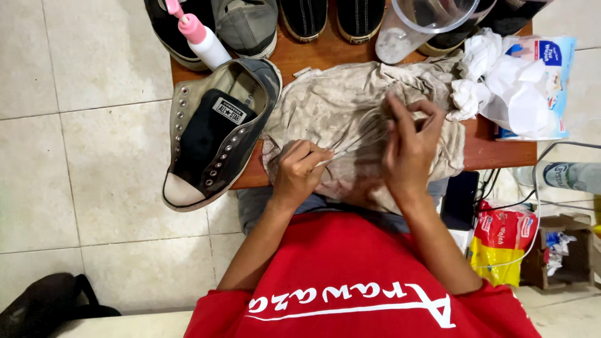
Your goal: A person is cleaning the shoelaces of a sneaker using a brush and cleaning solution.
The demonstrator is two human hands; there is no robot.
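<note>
— What is the person working on, and what is it like?

— A stained, beige cloth [350,119], soft and crumpled, spread over the near edge of a small reddish-brown wooden table [501,152]. Its folds bunch up in the middle, and the lower edge hangs toward the person's lap.

— How are the hands set?

— The left hand [299,172] is curled nearly closed, its fingertips pinching a fold of the cloth at its lower middle. The right hand [410,144] is half open, fingers bent and raised, gripping a gathered ridge of the same cloth. A taut pleat runs between the two hands.

— What lies beside the cloth?

— Just to the left lies a worn grey canvas sneaker [216,134], without laces, with metal eyelets, a dark tongue and a pale rubber toe cap; its toe overhangs the table edge above the tiled floor [81,156]. Behind it stands a white bottle with a pink pump top [201,37], and a row of dark shoes [332,17] lines the far edge. A clear plastic jug [419,22] lies tilted near them.

— And the packages?

— At the right end of the table, crumpled white tissues [494,81] sit on a flat blue and white packet [554,69]. Below the table edge on the right stands a glossy red and yellow pouch [501,247], next to a small brown cardboard box [563,250]. A clear plastic bottle [573,175] lies on its side above the box.
</note>
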